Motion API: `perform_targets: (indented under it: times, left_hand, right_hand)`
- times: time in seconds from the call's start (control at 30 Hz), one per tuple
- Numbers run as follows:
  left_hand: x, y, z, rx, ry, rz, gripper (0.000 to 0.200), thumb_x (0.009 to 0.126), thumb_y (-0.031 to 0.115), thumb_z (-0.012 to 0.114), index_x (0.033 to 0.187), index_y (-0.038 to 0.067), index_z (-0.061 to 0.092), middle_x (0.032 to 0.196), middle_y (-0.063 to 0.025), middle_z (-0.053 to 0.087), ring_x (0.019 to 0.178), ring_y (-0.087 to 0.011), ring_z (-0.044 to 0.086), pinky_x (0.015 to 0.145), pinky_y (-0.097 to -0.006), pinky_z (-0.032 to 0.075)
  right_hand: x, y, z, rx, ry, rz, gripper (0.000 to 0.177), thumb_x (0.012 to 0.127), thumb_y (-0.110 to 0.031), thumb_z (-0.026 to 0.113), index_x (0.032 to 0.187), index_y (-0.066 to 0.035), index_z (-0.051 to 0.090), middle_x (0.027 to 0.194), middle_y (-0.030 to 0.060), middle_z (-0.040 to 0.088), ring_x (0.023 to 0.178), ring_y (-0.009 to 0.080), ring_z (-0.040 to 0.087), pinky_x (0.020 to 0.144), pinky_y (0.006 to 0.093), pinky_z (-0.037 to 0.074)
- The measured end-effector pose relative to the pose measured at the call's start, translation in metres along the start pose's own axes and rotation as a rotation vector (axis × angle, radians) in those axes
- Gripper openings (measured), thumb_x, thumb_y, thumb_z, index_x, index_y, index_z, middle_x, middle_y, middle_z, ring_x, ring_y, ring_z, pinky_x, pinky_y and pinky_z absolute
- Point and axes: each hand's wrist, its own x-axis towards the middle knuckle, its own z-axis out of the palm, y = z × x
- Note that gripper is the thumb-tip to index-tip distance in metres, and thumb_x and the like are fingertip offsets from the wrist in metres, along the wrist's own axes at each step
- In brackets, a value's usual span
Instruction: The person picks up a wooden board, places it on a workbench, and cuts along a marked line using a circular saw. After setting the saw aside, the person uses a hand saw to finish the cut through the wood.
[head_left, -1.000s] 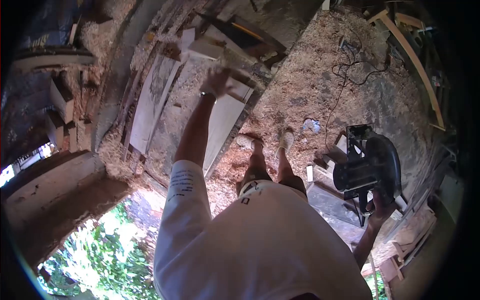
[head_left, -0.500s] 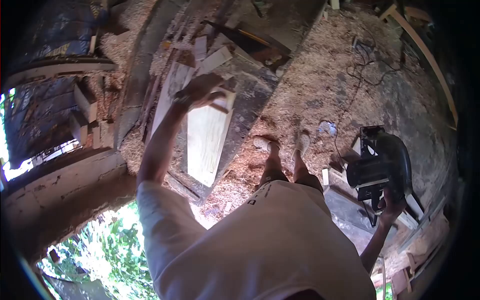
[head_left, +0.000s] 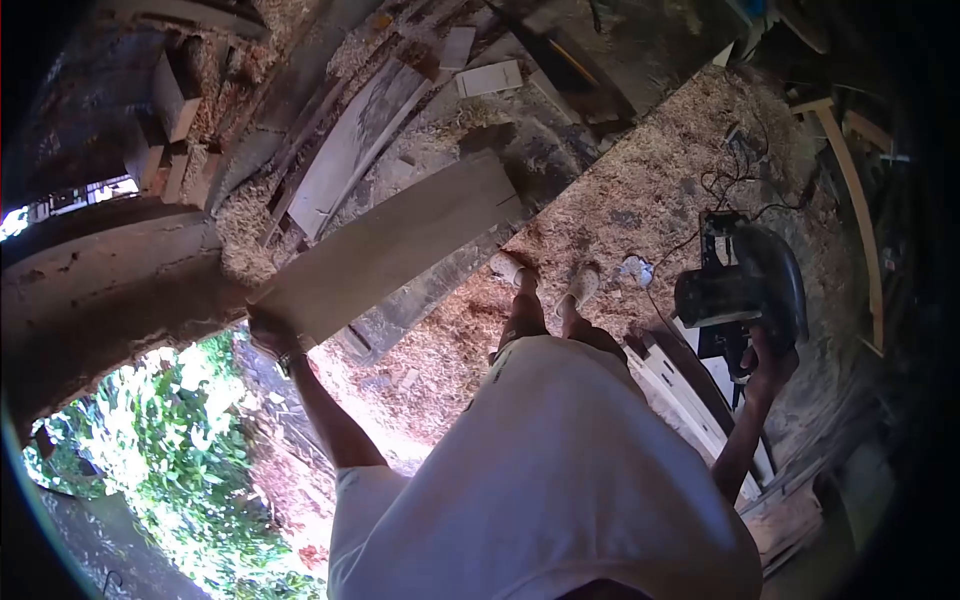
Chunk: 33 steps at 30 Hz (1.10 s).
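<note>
Gripping, in head view, board (head_left: 390, 250) by lower-left end: left hand (head_left: 272, 335), left of frame. Board slants toward upper centre, over surface (head_left: 388, 328); cannot tell if touching. Right hand (head_left: 770, 365), right of frame, clamped on circular saw (head_left: 740, 285). Hands well apart. Just changed: left hand shifted from upper left to board's end; both hands now occupied, saw apart from board.
</note>
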Motion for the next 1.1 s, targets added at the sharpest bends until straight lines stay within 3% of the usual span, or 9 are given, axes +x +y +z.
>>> perform_targets:
  times: [0.03, 0.13, 0.2, 0.27, 0.4, 0.53, 0.77, 0.83, 1.1]
  left_hand:
    - [-0.013, -0.031, 0.052, -0.302, 0.147, 0.093, 0.031, 0.097, 0.034, 0.053, 0.104, 0.006, 0.065, 0.074, -0.0131, 0.068, 0.062, -0.0312, 0.067, 0.052, -0.0455, 0.051]
    - [-0.062, -0.107, 0.189, 0.51, 0.177, 0.307, 0.032, 0.093, 0.03, 0.06, 0.113, 0.006, 0.065, 0.072, -0.0115, 0.068, 0.062, -0.0257, 0.067, 0.054, -0.0442, 0.052]
    - [-0.088, -0.081, 0.196, -0.203, -0.272, -0.063, 0.028, 0.089, 0.031, 0.065, 0.101, 0.006, 0.067, 0.083, -0.0126, 0.072, 0.071, -0.0302, 0.071, 0.06, -0.0448, 0.056]
    - [-0.11, -0.073, 0.234, -0.563, -0.282, 0.032, 0.027, 0.092, 0.03, 0.059, 0.1, 0.006, 0.069, 0.087, -0.0154, 0.073, 0.077, -0.0341, 0.069, 0.068, -0.0464, 0.054]
    - [-0.146, -0.009, 0.257, -0.669, -0.498, 0.051, 0.016, 0.089, 0.018, 0.061, 0.094, 0.006, 0.071, 0.091, -0.0179, 0.071, 0.085, -0.0325, 0.066, 0.08, -0.0438, 0.053]
    - [-0.115, 0.066, 0.17, -0.539, -0.052, -0.224, 0.019, 0.091, 0.012, 0.06, 0.102, 0.003, 0.072, 0.106, -0.0213, 0.063, 0.111, -0.0371, 0.055, 0.097, -0.0498, 0.043]
    - [-0.131, 0.284, 0.138, -0.926, -0.29, 0.381, 0.058, 0.088, 0.024, 0.071, 0.141, 0.011, 0.051, 0.145, -0.023, 0.044, 0.134, -0.0462, 0.04, 0.112, -0.054, 0.035]
    - [-0.134, 0.331, 0.133, -0.91, -0.343, 0.418, 0.068, 0.088, 0.042, 0.068, 0.146, 0.014, 0.046, 0.149, -0.018, 0.042, 0.14, -0.0378, 0.037, 0.118, -0.0614, 0.015]
    - [-0.144, 0.346, 0.152, -0.827, -0.183, 0.368, 0.089, 0.079, 0.066, 0.067, 0.15, 0.02, 0.04, 0.15, -0.0112, 0.045, 0.143, -0.0303, 0.035, 0.119, -0.0626, 0.007]
  right_hand:
    - [0.001, -0.006, 0.011, -0.001, -0.011, -0.005, 0.025, 0.081, -0.017, 0.082, 0.094, 0.002, 0.07, 0.069, 0.0027, 0.064, 0.045, 0.0073, 0.049, 0.043, 0.0244, 0.035]
    - [0.002, -0.025, 0.053, -0.021, -0.065, -0.009, 0.025, 0.081, -0.016, 0.081, 0.094, 0.002, 0.07, 0.072, 0.0036, 0.065, 0.046, 0.0074, 0.05, 0.043, 0.0245, 0.036]
    - [0.005, -0.035, 0.085, -0.038, -0.109, -0.016, 0.024, 0.081, -0.015, 0.081, 0.093, 0.002, 0.07, 0.072, 0.0039, 0.066, 0.047, 0.0074, 0.05, 0.044, 0.0243, 0.036]
    - [0.006, -0.038, 0.12, -0.066, -0.177, -0.038, 0.022, 0.081, -0.013, 0.08, 0.092, 0.001, 0.07, 0.071, 0.0026, 0.065, 0.047, 0.0074, 0.048, 0.044, 0.0243, 0.035]
    - [0.004, -0.042, 0.194, -0.051, -0.312, -0.041, 0.021, 0.078, -0.012, 0.082, 0.091, 0.0, 0.07, 0.074, 0.0029, 0.066, 0.047, 0.0094, 0.051, 0.043, 0.0252, 0.038]
    - [-0.004, -0.034, 0.252, -0.012, -0.429, -0.011, 0.017, 0.078, -0.009, 0.081, 0.09, -0.001, 0.07, 0.07, 0.0022, 0.065, 0.047, 0.01, 0.051, 0.045, 0.0259, 0.038]
    - [-0.043, 0.009, 0.319, -0.114, -0.474, -0.032, 0.011, 0.082, -0.005, 0.075, 0.088, 0.001, 0.069, 0.071, 0.0022, 0.064, 0.049, 0.0083, 0.052, 0.046, 0.0249, 0.038]
    - [-0.055, 0.017, 0.325, -0.14, -0.496, -0.032, 0.01, 0.082, -0.004, 0.072, 0.089, 0.003, 0.068, 0.072, 0.0037, 0.065, 0.05, 0.0082, 0.053, 0.047, 0.0243, 0.039]
    - [-0.086, 0.045, 0.338, -0.122, -0.557, -0.088, 0.023, 0.082, 0.0, 0.065, 0.104, 0.008, 0.062, 0.074, 0.0085, 0.063, 0.049, 0.0124, 0.054, 0.049, 0.0251, 0.043]
